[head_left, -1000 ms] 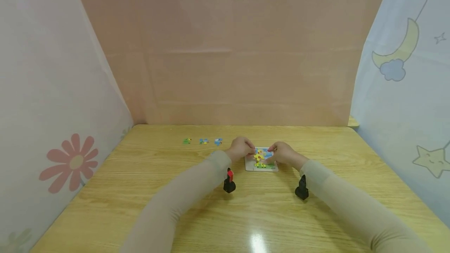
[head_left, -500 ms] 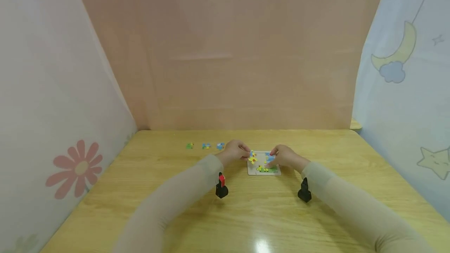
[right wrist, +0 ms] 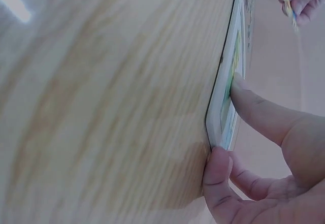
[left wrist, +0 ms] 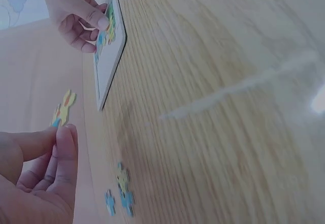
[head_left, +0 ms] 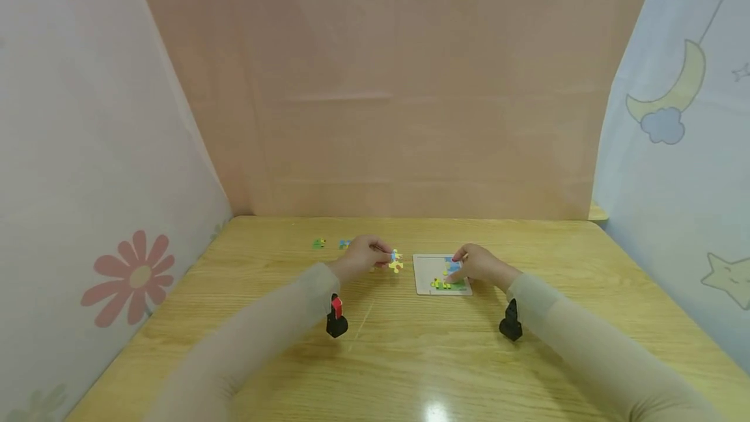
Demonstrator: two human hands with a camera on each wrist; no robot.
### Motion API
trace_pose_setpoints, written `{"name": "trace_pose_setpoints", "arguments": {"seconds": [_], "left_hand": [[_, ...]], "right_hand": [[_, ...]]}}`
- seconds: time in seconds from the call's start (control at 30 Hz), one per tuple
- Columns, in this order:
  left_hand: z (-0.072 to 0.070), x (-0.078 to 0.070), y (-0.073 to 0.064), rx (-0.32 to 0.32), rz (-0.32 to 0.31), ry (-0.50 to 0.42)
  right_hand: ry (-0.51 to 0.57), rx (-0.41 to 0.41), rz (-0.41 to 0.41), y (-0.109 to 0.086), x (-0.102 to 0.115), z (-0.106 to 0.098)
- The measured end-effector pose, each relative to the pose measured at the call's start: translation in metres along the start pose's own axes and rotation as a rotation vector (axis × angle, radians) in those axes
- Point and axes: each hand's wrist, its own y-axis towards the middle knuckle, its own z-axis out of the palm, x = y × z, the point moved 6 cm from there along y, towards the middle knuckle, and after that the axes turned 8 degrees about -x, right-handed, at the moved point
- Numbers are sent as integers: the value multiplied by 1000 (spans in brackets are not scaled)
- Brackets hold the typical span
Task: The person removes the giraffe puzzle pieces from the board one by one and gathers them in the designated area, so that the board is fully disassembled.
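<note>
My left hand pinches a yellow jigsaw piece between thumb and fingers, above the table and left of the puzzle board. In the left wrist view that yellow piece juts up from the fingertips. The white puzzle board lies flat, with blue and green pieces along its right and lower sides. My right hand holds the board's right side. In the right wrist view its thumb presses on the board's top, and a fingertip touches the edge. Some board pieces are hidden beneath this hand.
On the wooden table, a green piece and a blue piece lie beyond my left hand. The left wrist view shows a yellow-and-blue piece and a small blue piece below that hand. Fabric walls surround the table.
My left hand has lifted the yellow piece off the board and carried it left, baring the board's white left part. My right hand stays on the board's right side.
</note>
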Motion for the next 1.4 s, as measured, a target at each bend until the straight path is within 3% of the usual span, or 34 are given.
{"name": "trace_pose_setpoints", "arguments": {"seconds": [0.27, 0.57, 1.0, 1.23, 1.4], "left_hand": [[-33, 17, -5, -96, -23, -1], [-66, 33, -11, -144, -49, 60], [-97, 52, 1, -218, -98, 301], [-101, 52, 6, -244, -127, 340], [-96, 48, 8, -236, -98, 410]], "right_hand": [[-27, -20, 5, -1, -2, -1], [-44, -41, 15, 1, -1, -2], [-55, -23, 7, 3, -2, -4], [-46, -17, 14, 3, -3, -4], [-43, -15, 8, 3, -3, -3]]}}
